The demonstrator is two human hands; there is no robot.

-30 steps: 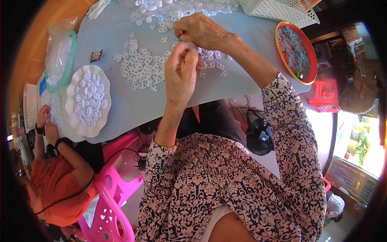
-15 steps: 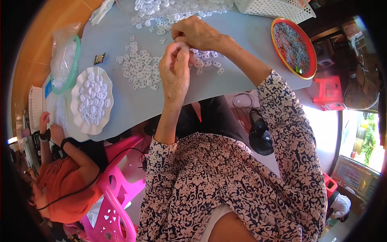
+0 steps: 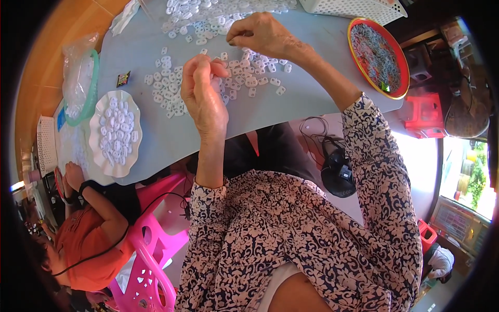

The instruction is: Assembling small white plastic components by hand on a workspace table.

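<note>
1. White plastic rings [image 3: 208, 86] lay scattered over the pale blue table [image 3: 291, 104], thickest right between and under the two hands.
2. Left hand [image 3: 204, 93] was raised over that scatter, fingers curled in with the tips pinched together near the thumb; something tiny may have sat in the pinch, but it was too small to make out.
3. Right hand [image 3: 262, 34] hovered just beyond, knuckles up, fingertips bunched and pointing down at the rings; whatever they gripped was hidden under the fingers.
4. More rings were heaped at the far edge [image 3: 218, 10], partly cut off by the frame.
5. Off to the left sat a white scalloped dish [image 3: 96, 143] holding a pile of the same pieces, with a green-rimmed bowl [image 3: 93, 83] wrapped in clear plastic beside it.
6. A small dark wrapper [image 3: 123, 78] lay alone near that bowl.
7. On the right, a red round tray [image 3: 358, 62] held a greyish jumble, too fine to identify.
8. White lattice basket [image 3: 353, 6] was cut off at the top.
9. Lower left, another person in an orange shirt [image 3: 88, 244] sat by a pink plastic chair [image 3: 150, 249], mostly cropped by the dark rim.
</note>
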